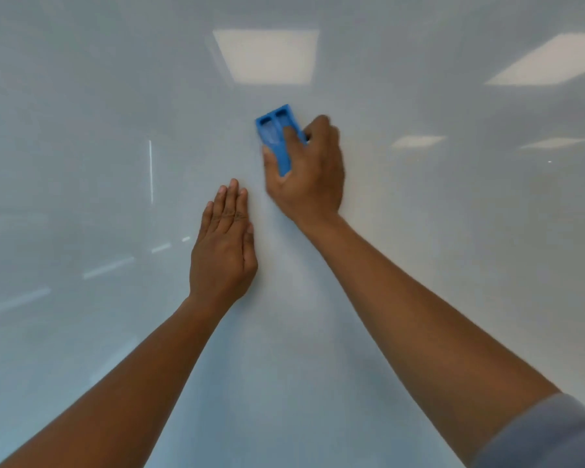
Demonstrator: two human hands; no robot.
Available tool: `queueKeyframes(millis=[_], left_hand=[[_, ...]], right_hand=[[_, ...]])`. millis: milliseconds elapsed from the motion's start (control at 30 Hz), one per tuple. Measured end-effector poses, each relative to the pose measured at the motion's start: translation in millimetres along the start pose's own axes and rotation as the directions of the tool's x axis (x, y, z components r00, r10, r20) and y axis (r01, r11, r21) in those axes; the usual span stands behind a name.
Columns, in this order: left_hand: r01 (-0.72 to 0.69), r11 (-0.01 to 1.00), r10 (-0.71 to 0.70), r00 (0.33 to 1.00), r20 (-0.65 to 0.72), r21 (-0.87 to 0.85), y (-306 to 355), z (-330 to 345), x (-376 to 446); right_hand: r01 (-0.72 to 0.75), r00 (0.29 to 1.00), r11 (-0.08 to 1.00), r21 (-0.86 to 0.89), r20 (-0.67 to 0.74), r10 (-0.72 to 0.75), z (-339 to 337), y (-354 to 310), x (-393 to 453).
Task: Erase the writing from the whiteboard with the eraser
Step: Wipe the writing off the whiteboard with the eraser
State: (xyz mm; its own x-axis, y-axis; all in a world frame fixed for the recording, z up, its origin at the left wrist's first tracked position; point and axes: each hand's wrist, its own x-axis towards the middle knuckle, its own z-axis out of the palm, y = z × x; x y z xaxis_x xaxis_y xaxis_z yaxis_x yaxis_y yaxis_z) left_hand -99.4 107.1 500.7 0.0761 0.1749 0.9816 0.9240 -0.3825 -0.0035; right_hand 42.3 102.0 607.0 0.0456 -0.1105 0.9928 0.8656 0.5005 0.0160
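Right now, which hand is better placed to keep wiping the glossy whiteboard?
Right. The right hand already grips the blue plastic eraser against the glossy whiteboard; the left hand lies flat and empty on the board, below the eraser.

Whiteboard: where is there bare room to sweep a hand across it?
The whiteboard is bare on either side of the hands and above the blue eraser. It is crowded only at the centre, where the right hand grips the eraser just above the flat left hand.
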Motion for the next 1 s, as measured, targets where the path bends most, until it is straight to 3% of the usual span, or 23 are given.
queueKeyframes(millis=[167,333,467,633,700,833,1000], left_hand=[[0.025,1.0,-0.025,0.999,0.027,0.008,-41,-16,-19],[0.02,1.0,-0.02,1.0,0.013,0.005,-44,-16,-22],[0.045,0.999,-0.045,0.999,0.004,-0.016,-41,-12,-22],[0.064,0.997,-0.066,0.997,-0.029,-0.047,-36,-9,-24],[0.073,0.996,-0.074,0.997,-0.026,-0.051,-35,-7,-27],[0.069,0.997,-0.07,0.997,-0.026,-0.038,-35,-5,-31],[0.087,0.996,-0.088,0.996,-0.027,-0.029,-33,-2,-38]], right_hand=[[0.055,0.99,0.998,0.035,0.128,-0.059,7,-46,-78],[0.024,0.988,1.0,-0.008,0.156,-0.022,-16,-25,-133],[-0.169,0.985,0.981,-0.093,0.021,0.171,-41,21,-123],[-0.391,0.919,0.917,-0.087,-0.086,0.384,-43,35,-91],[-0.365,0.93,0.928,-0.08,-0.077,0.359,-37,23,-96],[-0.152,0.985,0.988,-0.042,0.072,0.155,-24,-15,-129],[-0.045,0.972,0.999,-0.017,0.232,0.048,-24,-35,-190]])
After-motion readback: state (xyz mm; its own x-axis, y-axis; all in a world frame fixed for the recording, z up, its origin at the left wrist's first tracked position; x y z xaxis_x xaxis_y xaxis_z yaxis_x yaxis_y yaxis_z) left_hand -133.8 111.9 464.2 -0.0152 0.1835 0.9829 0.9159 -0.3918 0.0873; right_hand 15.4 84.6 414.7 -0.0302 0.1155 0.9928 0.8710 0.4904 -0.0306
